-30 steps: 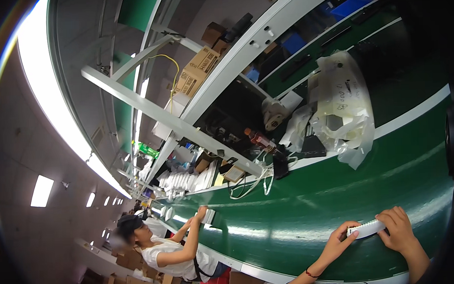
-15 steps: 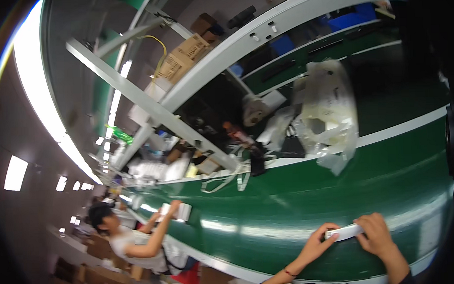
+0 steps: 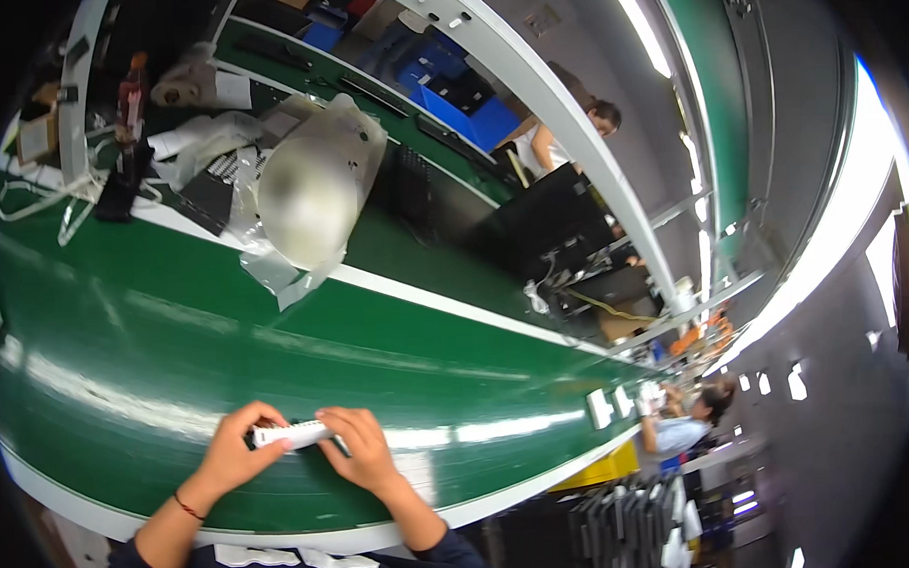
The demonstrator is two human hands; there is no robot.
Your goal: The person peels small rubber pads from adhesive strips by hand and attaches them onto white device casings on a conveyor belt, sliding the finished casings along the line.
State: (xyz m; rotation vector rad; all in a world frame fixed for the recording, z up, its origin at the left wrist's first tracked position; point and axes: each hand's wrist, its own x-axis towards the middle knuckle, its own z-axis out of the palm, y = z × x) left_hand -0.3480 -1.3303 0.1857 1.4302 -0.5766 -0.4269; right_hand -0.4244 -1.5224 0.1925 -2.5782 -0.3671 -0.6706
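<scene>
A slim white plastic device (image 3: 298, 434), long and narrow with a row of small dark marks along its edge, is held level above the green belt surface (image 3: 312, 494). My left hand (image 3: 236, 454) grips its left end between thumb and fingers. Around the right end are the bent fingers of my right hand (image 3: 358, 448), with the thumb underneath. Its exact kind is too small to make out.
Beyond the belt's white rail (image 3: 425, 301) lies a clear plastic bag (image 3: 307, 204) with pale contents. A dark monitor (image 3: 547, 221) and a bottle (image 3: 131, 100) stand on the far shelf. Rightward, white pieces (image 3: 601, 409) rest on the belt near a co-worker (image 3: 680, 431).
The view has swung to the right, bringing the belt's right end and another co-worker into sight. Both hands still hold the white device, now tilted a little differently.
</scene>
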